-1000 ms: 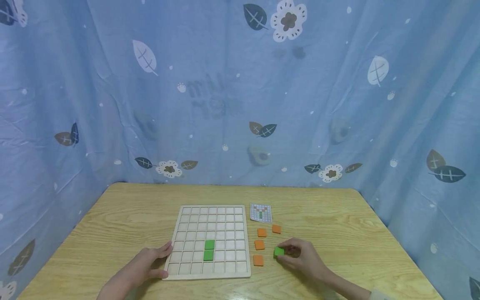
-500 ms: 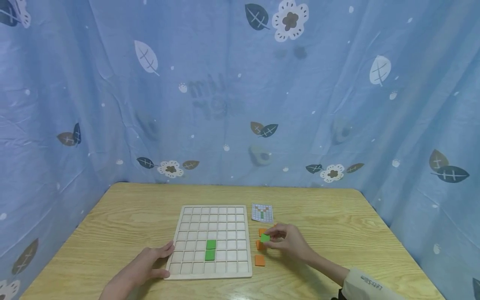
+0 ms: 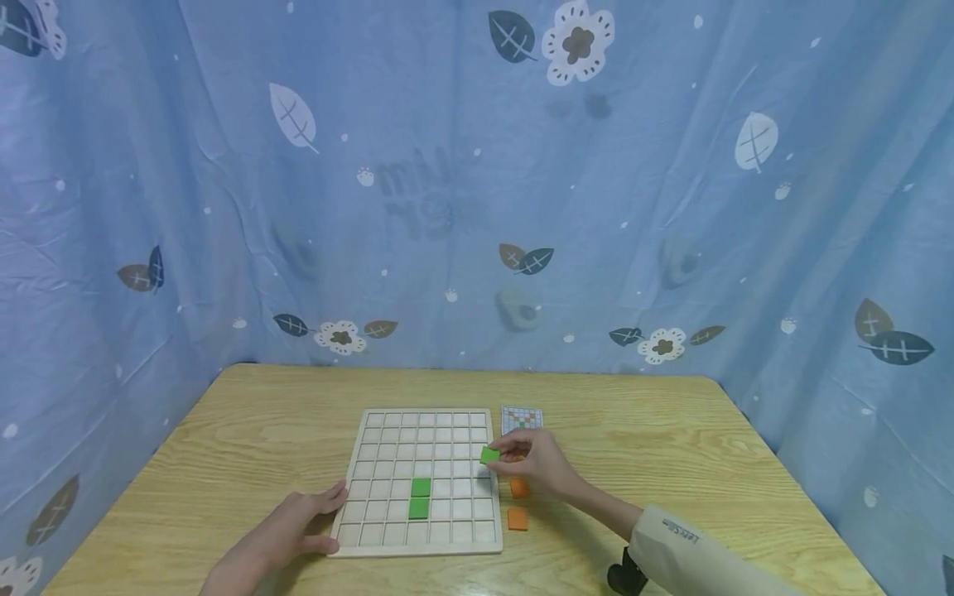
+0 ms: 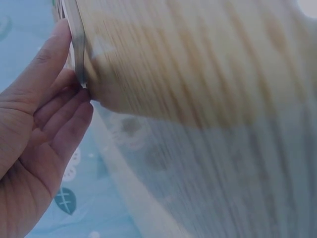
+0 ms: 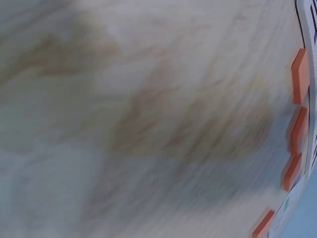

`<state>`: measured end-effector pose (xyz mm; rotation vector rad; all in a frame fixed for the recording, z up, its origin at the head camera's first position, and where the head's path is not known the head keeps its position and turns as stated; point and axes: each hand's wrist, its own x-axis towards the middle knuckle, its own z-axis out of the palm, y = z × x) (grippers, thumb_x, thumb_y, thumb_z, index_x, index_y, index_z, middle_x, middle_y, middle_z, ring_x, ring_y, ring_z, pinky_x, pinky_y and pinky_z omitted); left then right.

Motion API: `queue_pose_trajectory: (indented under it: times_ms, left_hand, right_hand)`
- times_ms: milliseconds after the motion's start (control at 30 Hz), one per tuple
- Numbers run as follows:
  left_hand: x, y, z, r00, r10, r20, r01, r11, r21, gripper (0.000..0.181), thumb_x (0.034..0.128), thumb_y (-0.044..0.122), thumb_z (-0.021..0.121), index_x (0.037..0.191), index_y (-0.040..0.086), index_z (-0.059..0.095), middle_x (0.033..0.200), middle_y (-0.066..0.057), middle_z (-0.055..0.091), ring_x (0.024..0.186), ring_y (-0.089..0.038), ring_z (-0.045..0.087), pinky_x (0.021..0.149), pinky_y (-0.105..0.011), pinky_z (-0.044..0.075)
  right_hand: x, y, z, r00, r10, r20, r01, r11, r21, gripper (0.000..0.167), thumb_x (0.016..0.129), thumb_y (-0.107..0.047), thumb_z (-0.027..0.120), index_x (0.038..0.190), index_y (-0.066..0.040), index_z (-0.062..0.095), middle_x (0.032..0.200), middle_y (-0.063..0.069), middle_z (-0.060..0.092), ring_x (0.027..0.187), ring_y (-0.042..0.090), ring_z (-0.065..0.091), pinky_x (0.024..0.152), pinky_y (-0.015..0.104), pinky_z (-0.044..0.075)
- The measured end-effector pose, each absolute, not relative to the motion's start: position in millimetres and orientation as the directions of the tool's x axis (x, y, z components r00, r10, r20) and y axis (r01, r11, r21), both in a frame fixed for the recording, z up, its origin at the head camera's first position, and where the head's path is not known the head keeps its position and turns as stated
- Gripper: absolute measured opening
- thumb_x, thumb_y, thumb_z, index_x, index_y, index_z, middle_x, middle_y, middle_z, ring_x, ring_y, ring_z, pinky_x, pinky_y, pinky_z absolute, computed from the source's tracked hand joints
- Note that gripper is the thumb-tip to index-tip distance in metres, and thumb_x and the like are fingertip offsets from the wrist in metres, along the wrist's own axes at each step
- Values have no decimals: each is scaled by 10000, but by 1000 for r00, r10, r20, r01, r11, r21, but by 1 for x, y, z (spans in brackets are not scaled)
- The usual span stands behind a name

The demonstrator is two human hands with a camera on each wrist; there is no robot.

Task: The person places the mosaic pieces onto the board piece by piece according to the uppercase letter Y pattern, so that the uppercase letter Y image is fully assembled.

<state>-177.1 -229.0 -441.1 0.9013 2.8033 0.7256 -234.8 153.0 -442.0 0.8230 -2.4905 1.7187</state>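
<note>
A light wooden grid board (image 3: 402,535) lies on the table, in the head view. Two green square tiles (image 3: 420,497) sit in adjoining cells of one column. My left hand (image 3: 286,530) touches the board's left edge, thumb near the front corner and fingers farther up; its fingers (image 4: 72,126) also show against the board's edge in the left wrist view. Above the board's right edge, my right hand (image 3: 540,463) pinches another green square tile (image 3: 489,455) between thumb and fingers. The right wrist view does not show that hand.
Orange square tiles (image 3: 517,519) lie right of the board, some partly hidden by the right hand; several orange tiles (image 5: 299,77) show in the right wrist view. A small pattern card (image 3: 522,418) lies behind them. A patterned blue curtain (image 3: 447,207) surrounds the wooden table (image 3: 633,414).
My right hand has lifted the green tile off the table and carried it left, past the orange tiles, to the board's right edge. The left hand has stayed at the board.
</note>
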Motion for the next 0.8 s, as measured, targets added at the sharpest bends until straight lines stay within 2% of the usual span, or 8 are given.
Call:
queue_pose_trajectory:
  times_ms: [233,400,800]
  left_hand:
    - [-177,-230,-441,-804,591,60,546,695,469,740,737,288,768,1251,-172,501,1294,-329,488,1105,-494,531,903,-548,461]
    - [-177,-230,-443,-799,599,53,546,685,483,737,735,288,766,1248,-170,503,1294,-341,476,1110,-511,515,907,-574,438]
    - [-176,-229,-439,-811,585,20,513,694,505,717,740,248,769,1255,-173,499,1324,-347,453,1141,-521,489,921,-587,412]
  right_hand:
    - [-244,126,-446,-831,-466,303,-438,213,-873,198,797,-42,766,956,64,711,857,185,685,711,83,623,645,227,560]
    - [-246,108,-446,-833,-478,278,-401,175,-899,203,790,-20,766,964,69,710,875,206,687,712,100,627,642,217,555]
    - [-257,77,-445,-793,-539,285,-465,231,-855,214,785,-41,774,964,60,717,845,171,705,717,227,669,632,213,557]
